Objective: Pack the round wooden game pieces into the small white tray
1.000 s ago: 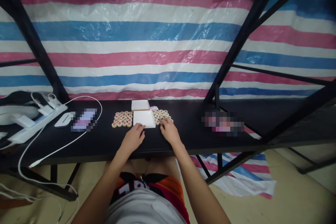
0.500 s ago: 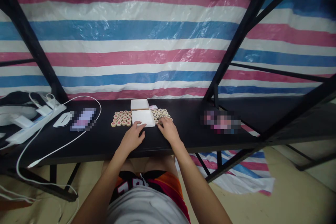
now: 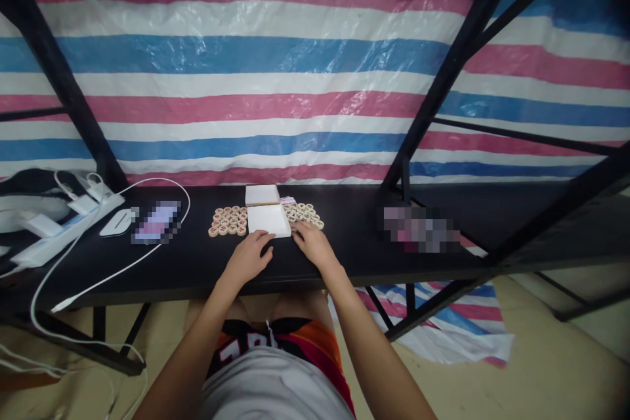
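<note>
A shallow white open box point(image 3: 268, 220) lies on the black table in front of me. My left hand point(image 3: 249, 259) is at its front edge, fingers stretched and thumb apart, with fingertips on or just by the rim. Left of the box, Chinese chess pieces point(image 3: 229, 220) with red characters lie in close rows. Dark-marked Chinese chess pieces point(image 3: 305, 211) are grouped on the right side. My right hand point(image 3: 314, 243) reaches the near edge of that group, its fingers spread out low beside the box's right front corner. It partly covers the nearest pieces, and its fingertips seem to touch them.
Behind the white box stands another shallow white tray or lid point(image 3: 262, 195), with a small pinkish paper point(image 3: 288, 201) beside it. On the left are a phone point(image 3: 157, 222), a white cable point(image 3: 113, 279) and a power strip point(image 3: 69, 230). Black metal posts point(image 3: 428, 98) frame the table.
My right hand has shifted slightly left and nearer the box's corner, uncovering more dark-marked pieces. My left hand has stayed nearly still at the box's front edge.
</note>
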Demonstrator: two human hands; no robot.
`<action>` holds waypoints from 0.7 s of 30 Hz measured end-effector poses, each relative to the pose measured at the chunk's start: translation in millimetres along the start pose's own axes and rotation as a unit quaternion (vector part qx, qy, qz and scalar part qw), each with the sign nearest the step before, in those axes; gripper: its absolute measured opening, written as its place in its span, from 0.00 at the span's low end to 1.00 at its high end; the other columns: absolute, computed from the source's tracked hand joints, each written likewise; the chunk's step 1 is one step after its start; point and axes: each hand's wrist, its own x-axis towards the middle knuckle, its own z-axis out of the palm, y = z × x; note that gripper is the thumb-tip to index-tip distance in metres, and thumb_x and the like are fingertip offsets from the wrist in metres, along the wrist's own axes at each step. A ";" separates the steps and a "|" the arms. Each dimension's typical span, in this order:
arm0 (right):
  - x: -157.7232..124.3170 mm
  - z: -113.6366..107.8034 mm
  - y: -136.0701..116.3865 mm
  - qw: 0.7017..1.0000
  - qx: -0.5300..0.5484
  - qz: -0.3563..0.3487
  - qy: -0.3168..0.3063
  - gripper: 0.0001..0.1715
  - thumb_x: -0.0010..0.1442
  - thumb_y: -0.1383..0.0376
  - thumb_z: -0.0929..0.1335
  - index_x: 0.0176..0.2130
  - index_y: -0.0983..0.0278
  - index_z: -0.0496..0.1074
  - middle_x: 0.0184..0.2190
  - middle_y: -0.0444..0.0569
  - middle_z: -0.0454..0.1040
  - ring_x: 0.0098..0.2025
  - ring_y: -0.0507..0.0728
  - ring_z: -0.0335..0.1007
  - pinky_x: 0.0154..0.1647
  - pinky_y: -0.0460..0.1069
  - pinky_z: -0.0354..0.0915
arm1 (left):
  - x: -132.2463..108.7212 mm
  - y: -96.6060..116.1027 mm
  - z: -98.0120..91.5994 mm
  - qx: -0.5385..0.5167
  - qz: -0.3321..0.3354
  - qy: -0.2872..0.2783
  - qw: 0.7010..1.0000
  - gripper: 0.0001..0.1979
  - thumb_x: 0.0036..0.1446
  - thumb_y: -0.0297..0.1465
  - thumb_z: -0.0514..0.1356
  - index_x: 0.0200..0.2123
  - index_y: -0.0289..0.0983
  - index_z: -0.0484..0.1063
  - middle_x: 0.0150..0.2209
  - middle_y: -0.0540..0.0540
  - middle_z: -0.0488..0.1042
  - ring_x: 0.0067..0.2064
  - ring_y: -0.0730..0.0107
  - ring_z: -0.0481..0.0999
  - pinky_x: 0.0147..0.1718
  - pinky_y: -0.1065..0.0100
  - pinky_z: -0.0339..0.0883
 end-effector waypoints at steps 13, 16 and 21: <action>1.6 8.3 7.7 1.000 0.008 0.003 0.025 0.13 0.59 0.68 0.63 0.44 0.64 0.71 0.41 0.52 0.70 0.45 0.57 0.66 0.48 0.50 0.62 | -0.6 2.7 -4.1 -0.010 -0.004 -0.008 1.000 0.16 0.59 0.31 0.52 0.50 0.39 0.69 0.48 0.43 0.70 0.49 0.63 0.70 0.49 0.62 0.66; 1.8 6.5 6.2 1.000 0.014 -0.003 0.020 0.11 0.59 0.70 0.63 0.41 0.64 0.71 0.40 0.51 0.70 0.43 0.56 0.66 0.47 0.50 0.62 | -0.9 1.7 -3.0 -0.008 -0.003 -0.008 1.000 0.16 0.59 0.31 0.53 0.50 0.39 0.69 0.49 0.43 0.69 0.49 0.63 0.70 0.49 0.62 0.65; 0.9 -0.4 -0.2 0.995 0.046 0.025 0.088 0.10 0.60 0.68 0.61 0.40 0.65 0.70 0.39 0.52 0.69 0.44 0.57 0.65 0.47 0.50 0.61 | -0.7 0.8 -2.2 0.004 -0.001 -0.008 1.000 0.16 0.60 0.31 0.52 0.50 0.39 0.69 0.49 0.43 0.69 0.49 0.63 0.70 0.50 0.63 0.65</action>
